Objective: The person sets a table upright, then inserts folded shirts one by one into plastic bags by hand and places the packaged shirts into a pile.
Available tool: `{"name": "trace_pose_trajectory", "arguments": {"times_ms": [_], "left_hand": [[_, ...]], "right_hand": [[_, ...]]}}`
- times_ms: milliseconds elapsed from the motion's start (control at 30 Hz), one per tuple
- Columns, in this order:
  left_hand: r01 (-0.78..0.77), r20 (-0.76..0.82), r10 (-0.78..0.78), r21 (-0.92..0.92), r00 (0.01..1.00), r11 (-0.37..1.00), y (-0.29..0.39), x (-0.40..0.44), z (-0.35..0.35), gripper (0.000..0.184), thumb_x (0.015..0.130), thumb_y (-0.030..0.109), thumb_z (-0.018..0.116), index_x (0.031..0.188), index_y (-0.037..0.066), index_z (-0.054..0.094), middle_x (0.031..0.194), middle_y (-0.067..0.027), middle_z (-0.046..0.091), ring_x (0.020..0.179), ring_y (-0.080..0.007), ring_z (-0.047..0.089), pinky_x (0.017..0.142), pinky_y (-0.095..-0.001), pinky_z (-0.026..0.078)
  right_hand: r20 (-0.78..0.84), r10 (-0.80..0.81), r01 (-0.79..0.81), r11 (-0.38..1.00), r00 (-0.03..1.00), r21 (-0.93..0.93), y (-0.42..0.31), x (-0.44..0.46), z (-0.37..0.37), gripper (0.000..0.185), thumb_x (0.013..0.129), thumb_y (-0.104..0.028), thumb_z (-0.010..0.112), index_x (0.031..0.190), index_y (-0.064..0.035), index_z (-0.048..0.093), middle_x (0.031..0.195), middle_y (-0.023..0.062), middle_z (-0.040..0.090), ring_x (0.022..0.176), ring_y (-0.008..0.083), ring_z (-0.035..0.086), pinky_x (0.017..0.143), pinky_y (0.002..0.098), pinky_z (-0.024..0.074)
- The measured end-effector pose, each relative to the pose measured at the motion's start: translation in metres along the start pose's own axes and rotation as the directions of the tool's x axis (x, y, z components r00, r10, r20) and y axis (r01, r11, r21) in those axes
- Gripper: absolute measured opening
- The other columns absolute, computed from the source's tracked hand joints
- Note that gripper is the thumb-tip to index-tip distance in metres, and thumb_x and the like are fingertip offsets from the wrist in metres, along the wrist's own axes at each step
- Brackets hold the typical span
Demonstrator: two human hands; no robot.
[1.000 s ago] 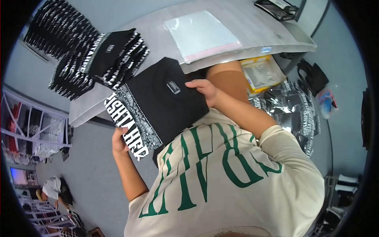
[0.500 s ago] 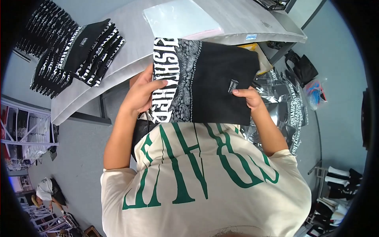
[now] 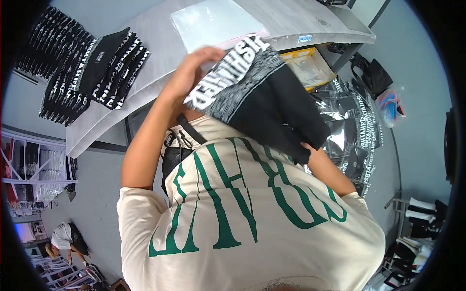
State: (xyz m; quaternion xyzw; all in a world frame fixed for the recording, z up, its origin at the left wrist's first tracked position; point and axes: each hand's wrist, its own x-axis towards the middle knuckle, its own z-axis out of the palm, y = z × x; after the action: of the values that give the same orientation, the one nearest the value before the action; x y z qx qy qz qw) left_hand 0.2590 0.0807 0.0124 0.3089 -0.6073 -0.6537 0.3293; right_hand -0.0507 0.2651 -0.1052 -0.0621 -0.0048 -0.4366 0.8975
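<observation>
A folded black garment point(image 3: 272, 106), with white block lettering and a grey-white patterned band along one end, hangs slanted in front of my chest. My left hand point(image 3: 196, 68) is at its lettered upper-left edge, fingers bent, the thumb hidden. At the lower right corner my right hand point(image 3: 310, 150) grips the plain black end; most of its fingers are behind the cloth, which bends and sags there. Just beyond the garment, a clear plastic bag point(image 3: 213, 22) lies flat on the grey table point(image 3: 155, 36).
Stacks of folded black garments point(image 3: 107, 63) stand on the table's left side. Below its right edge are a yellow-edged bin point(image 3: 310, 68) and a heap of shiny black printed packages point(image 3: 344, 131). A black bag point(image 3: 374, 75) lies farther right. Another person point(image 3: 68, 240) bends at the racks, lower left.
The garment has turned from lying flat and square to a slant, its lettered end lifted toward the table. My left hand moved up and away; my right hand dropped lower and is now mostly covered.
</observation>
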Motion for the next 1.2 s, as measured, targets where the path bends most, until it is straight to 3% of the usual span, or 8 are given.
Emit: {"name": "trace_pose_trajectory", "arguments": {"times_ms": [33, 67, 133, 233, 567, 700, 933, 1200], "left_hand": [[-0.063, -0.088, 0.072, 0.094, 0.994, 0.994, 0.008, 0.004, -0.008, 0.041, 0.086, 0.015, 0.063, 0.125, 0.004, 0.060, 0.115, -0.0083, 0.068, 0.093, -0.0157, 0.066, 0.081, -0.0285, 0.052], [-0.189, -0.153, 0.308, 0.519, 0.939, 0.834, 0.006, 0.013, -0.013, 0.038, 0.088, 0.023, 0.063, 0.122, 0.006, 0.062, 0.114, -0.0087, 0.068, 0.095, -0.0199, 0.065, 0.080, -0.0318, 0.052], [-0.232, 0.199, 0.679, 0.972, 0.707, -0.043, -0.003, 0.024, -0.028, 0.032, 0.090, 0.031, 0.063, 0.116, 0.013, 0.066, 0.111, -0.0077, 0.068, 0.102, -0.0267, 0.062, 0.081, -0.0337, 0.050], [-0.333, 0.389, 0.534, 0.921, 0.751, -0.203, -0.017, 0.035, -0.048, 0.030, 0.089, 0.031, 0.064, 0.114, 0.013, 0.067, 0.111, -0.0056, 0.068, 0.107, -0.0255, 0.060, 0.081, -0.0343, 0.049], [-0.236, 0.150, 0.503, 0.965, 0.851, 0.111, -0.008, 0.045, -0.033, 0.021, 0.090, 0.027, 0.063, 0.100, 0.011, 0.073, 0.099, -0.0060, 0.072, 0.094, -0.0267, 0.065, 0.078, -0.0400, 0.052], [-0.331, 0.308, 0.505, 0.942, 0.806, -0.046, -0.025, 0.051, -0.048, 0.021, 0.089, 0.025, 0.064, 0.101, 0.011, 0.073, 0.097, -0.0073, 0.071, 0.091, -0.0277, 0.064, 0.080, -0.0395, 0.051], [-0.156, 0.018, 0.534, 0.964, 0.845, 0.215, -0.022, 0.043, -0.039, 0.023, 0.090, 0.017, 0.060, 0.112, 0.016, 0.067, 0.092, -0.0087, 0.071, 0.083, -0.0303, 0.066, 0.075, -0.0408, 0.052], [-0.229, 0.046, 0.591, 0.944, 0.805, 0.238, -0.009, 0.062, -0.043, 0.028, 0.089, 0.010, 0.058, 0.116, 0.018, 0.059, 0.097, -0.0112, 0.070, 0.089, -0.0314, 0.067, 0.074, -0.0403, 0.053]], "right_hand": [[0.000, 0.011, -0.011, 1.000, 1.000, 0.005, 0.002, -0.002, -0.005, 0.040, 0.093, -0.028, 0.058, 0.118, 0.0028, 0.059, 0.099, 0.0146, 0.068, 0.073, 0.0197, 0.063, 0.058, 0.0279, 0.0544], [-0.002, 0.021, -0.021, 1.000, 1.000, 0.011, 0.004, -0.004, -0.008, 0.035, 0.093, -0.024, 0.059, 0.116, 0.0033, 0.060, 0.096, 0.0140, 0.069, 0.070, 0.0182, 0.061, 0.057, 0.0265, 0.0537], [0.007, -0.097, 0.097, 0.995, 0.995, -0.020, 0.004, -0.003, -0.004, 0.034, 0.094, -0.026, 0.055, 0.110, 0.0027, 0.060, 0.099, 0.0139, 0.067, 0.061, 0.0130, 0.052, 0.044, 0.0213, 0.0444], [-0.186, -0.196, 0.201, 0.980, 0.963, 0.010, 0.001, -0.006, -0.006, 0.033, 0.092, -0.032, 0.055, 0.108, -0.0042, 0.064, 0.089, 0.0090, 0.066, 0.062, 0.0153, 0.049, 0.049, 0.0237, 0.0403], [-0.228, -0.191, 0.200, 0.980, 0.955, 0.016, 0.019, -0.003, -0.002, 0.042, 0.091, -0.043, 0.052, 0.102, -0.0023, 0.059, 0.079, 0.0090, 0.056, 0.063, 0.0180, 0.049, 0.049, 0.0273, 0.0399], [-0.216, -0.199, 0.200, 0.980, 0.956, -0.018, 0.023, -0.002, -0.006, 0.044, 0.092, -0.044, 0.050, 0.102, -0.0016, 0.058, 0.078, 0.0096, 0.057, 0.063, 0.0188, 0.050, 0.051, 0.0281, 0.0410], [-0.194, -0.187, 0.192, 0.981, 0.963, 0.008, 0.023, 0.002, -0.003, 0.046, 0.093, -0.043, 0.049, 0.104, -0.0001, 0.058, 0.078, 0.0108, 0.058, 0.066, 0.0203, 0.052, 0.055, 0.0294, 0.0438], [-0.175, -0.148, 0.149, 0.989, 0.973, -0.003, 0.021, 0.003, -0.009, 0.047, 0.093, -0.044, 0.050, 0.109, -0.0014, 0.057, 0.082, 0.0112, 0.060, 0.067, 0.0209, 0.052, 0.057, 0.0317, 0.0449]]}}
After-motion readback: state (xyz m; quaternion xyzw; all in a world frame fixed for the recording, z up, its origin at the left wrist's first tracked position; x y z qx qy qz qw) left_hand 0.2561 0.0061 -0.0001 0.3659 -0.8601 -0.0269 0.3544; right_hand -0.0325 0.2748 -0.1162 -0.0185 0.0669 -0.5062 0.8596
